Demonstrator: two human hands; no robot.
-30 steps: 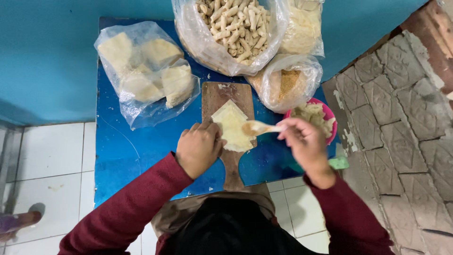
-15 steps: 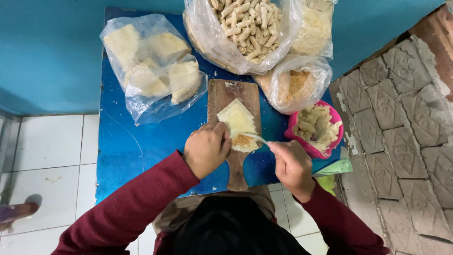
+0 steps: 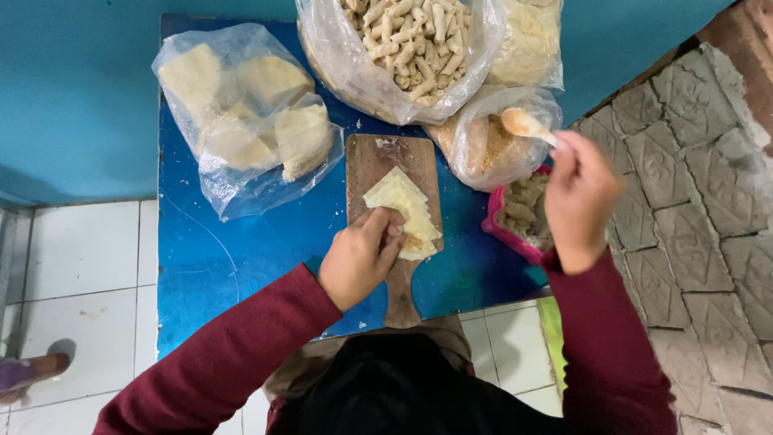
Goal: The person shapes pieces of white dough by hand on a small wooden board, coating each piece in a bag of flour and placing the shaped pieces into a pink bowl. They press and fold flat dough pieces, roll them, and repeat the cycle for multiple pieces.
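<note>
Your left hand (image 3: 358, 258) rests on the wrappers (image 3: 403, 211), a stack of thin pale sheets lying on the board (image 3: 378, 161) in the middle of the blue table (image 3: 241, 250). Its fingers are curled together and press on the near edge of the top sheet, where a bit of filling shows. Your right hand (image 3: 581, 197) is up to the right of the board, above the pink bowl (image 3: 503, 234), and it is closed around the spoon (image 3: 527, 125). The spoon's scoop points away from the board, toward the bags. To do this step well, I think you should keep the filling small and in one spot, then fold the top sheet only, so the ones under it stay flat. Press gently, because thin sheets tear easily. Behind the board sits a bag of rolls (image 3: 403, 40), already rolled. To the left of the board is a bag of pale blocks (image 3: 241, 121).
</note>
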